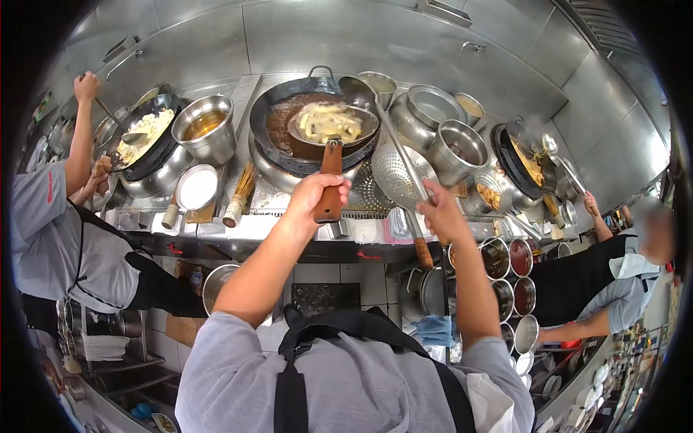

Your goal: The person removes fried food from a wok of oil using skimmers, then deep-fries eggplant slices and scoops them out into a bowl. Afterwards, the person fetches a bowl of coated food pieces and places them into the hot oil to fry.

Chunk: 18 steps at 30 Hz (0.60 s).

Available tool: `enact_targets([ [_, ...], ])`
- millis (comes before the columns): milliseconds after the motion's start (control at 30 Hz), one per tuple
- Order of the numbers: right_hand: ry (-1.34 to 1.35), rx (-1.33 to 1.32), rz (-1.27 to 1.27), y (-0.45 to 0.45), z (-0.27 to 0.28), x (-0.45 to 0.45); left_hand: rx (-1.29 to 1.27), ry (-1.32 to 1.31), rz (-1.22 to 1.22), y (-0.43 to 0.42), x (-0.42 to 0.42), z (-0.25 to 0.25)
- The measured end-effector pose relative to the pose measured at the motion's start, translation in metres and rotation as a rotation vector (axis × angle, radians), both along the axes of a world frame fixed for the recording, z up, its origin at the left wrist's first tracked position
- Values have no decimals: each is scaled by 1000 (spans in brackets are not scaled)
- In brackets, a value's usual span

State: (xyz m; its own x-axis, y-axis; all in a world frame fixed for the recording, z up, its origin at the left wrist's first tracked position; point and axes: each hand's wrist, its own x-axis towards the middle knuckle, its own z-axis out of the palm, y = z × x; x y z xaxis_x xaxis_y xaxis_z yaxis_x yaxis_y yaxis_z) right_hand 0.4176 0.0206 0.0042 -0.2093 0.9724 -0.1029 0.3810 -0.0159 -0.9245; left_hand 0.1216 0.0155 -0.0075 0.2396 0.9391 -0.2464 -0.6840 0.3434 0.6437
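Observation:
My left hand (320,196) is closed around the brown wooden handle (330,173) of a shallow round strainer. Pale yellow strips of food (326,124) lie in the strainer, over dark bubbling oil in a large black wok (268,97). My right hand (442,211) grips the long metal handle of a ladle (403,148). The ladle's bowl (357,92) is at the wok's right rim, beside the strainer. Below that handle sits a perforated skimmer (393,173) with a wooden grip, to the right of the wok.
Left of the wok stand a metal pot of oil (204,130), a white-filled bowl (197,187) and a bamboo brush (240,191). Pots (457,151) stand to the right. Co-workers work at woks on both sides; one person's hand (86,86) holds a ladle. Several sauce containers (497,256) are at lower right.

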Motion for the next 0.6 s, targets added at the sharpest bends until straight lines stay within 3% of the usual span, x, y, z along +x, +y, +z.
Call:
enact_targets([
  [100, 51, 85, -58, -9, -15, -1, 8, -21, -9, 23, 8, -11],
  [367, 108, 152, -151, -30, 12, 3, -127, 3, 43, 94, -9, -20],
  [467, 96, 252, -179, -33, 26, -6, -39, -5, 27, 102, -15, -37],
  [600, 4, 410, -161, -10, 60, -20, 147, 192, 47, 59, -30, -33],
])
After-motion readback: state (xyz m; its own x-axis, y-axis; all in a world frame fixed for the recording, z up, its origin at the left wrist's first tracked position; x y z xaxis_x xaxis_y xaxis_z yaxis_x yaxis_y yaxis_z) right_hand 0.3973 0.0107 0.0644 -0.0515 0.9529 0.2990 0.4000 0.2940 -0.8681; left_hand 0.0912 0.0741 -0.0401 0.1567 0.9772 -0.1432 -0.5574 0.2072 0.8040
